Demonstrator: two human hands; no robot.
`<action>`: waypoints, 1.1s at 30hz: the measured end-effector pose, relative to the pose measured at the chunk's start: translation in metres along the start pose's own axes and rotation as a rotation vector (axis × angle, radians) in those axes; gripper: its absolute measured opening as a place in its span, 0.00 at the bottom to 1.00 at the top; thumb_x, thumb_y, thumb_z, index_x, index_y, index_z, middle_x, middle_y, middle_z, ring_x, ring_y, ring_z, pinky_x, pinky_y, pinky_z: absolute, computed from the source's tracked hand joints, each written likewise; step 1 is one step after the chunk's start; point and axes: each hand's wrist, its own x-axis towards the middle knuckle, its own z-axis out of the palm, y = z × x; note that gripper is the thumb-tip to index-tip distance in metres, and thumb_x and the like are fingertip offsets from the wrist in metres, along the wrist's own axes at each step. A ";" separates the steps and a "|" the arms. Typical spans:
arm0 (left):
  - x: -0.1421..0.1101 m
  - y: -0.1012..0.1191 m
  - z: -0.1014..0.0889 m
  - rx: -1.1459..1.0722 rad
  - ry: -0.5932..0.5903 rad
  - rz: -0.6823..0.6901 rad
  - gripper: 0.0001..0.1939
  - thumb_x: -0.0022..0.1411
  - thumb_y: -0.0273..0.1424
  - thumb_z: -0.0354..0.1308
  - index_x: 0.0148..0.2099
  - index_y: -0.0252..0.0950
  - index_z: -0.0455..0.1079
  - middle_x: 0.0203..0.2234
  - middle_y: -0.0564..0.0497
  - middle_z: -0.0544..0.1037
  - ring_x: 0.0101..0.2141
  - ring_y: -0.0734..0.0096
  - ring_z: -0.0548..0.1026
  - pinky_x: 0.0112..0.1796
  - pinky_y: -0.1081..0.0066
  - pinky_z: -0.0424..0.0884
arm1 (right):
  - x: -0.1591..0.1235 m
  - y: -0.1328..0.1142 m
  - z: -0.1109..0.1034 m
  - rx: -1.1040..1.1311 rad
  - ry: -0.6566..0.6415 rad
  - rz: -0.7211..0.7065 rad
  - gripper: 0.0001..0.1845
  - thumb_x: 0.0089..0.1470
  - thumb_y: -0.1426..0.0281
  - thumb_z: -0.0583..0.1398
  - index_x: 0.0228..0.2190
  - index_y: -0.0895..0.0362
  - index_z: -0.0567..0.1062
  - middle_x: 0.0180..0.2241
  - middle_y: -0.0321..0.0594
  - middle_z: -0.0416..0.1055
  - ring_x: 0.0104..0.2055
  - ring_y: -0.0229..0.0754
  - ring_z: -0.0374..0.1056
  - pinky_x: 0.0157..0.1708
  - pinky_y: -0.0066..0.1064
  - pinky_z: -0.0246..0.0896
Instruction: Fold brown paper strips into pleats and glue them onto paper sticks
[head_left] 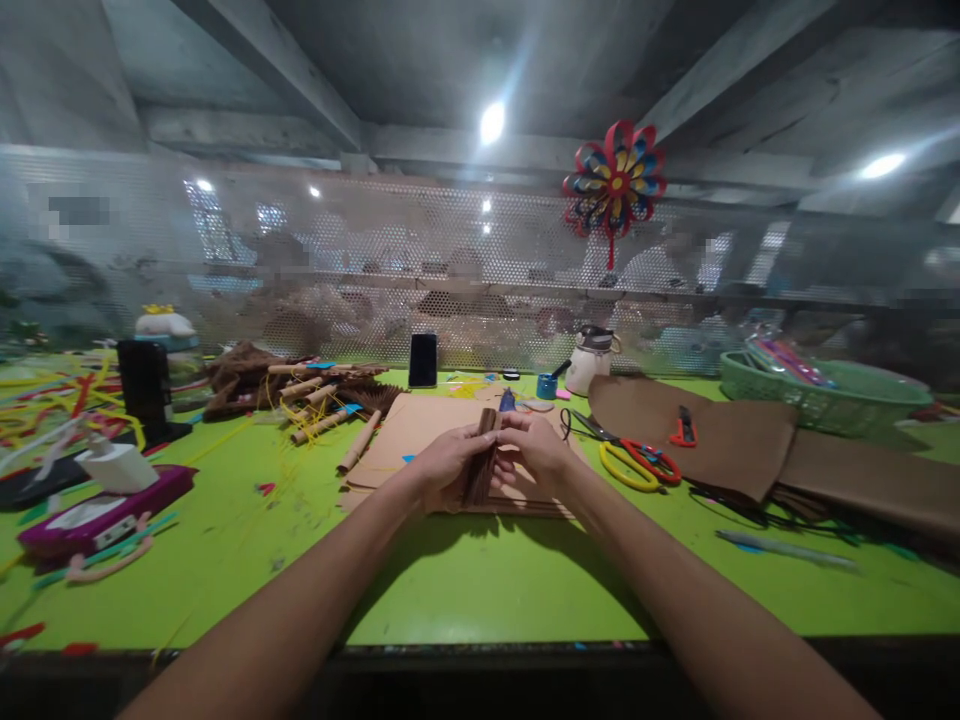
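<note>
My left hand (pixel 442 462) and my right hand (pixel 538 448) meet over the middle of the green table (pixel 480 590). Together they pinch a strip of pleated brown paper (pixel 480 468), held upright with its folds pressed together. Both hands are closed on it, the left on its left side, the right at its top right. Beneath them lies a stack of flat tan cardboard sheets (pixel 409 430).
Yellow and red scissors (pixel 637 462) and a red cutter (pixel 683 428) lie to the right on brown paper sheets (pixel 739 440). A green basket (pixel 825 395) stands far right. Rolled paper tubes (pixel 322 405), a phone (pixel 422 360), a glue bottle (pixel 592 362) and a purple box (pixel 105 510) surround the work spot.
</note>
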 end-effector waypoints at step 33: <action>-0.008 0.006 -0.012 0.849 0.009 -0.237 0.16 0.49 0.38 0.50 0.21 0.32 0.69 0.13 0.49 0.71 0.12 0.75 0.63 0.14 0.76 0.53 | -0.008 -0.010 -0.014 -1.188 -0.266 -0.349 0.08 0.42 0.78 0.60 0.28 0.58 0.77 0.26 0.38 0.72 0.27 0.34 0.64 0.28 0.23 0.55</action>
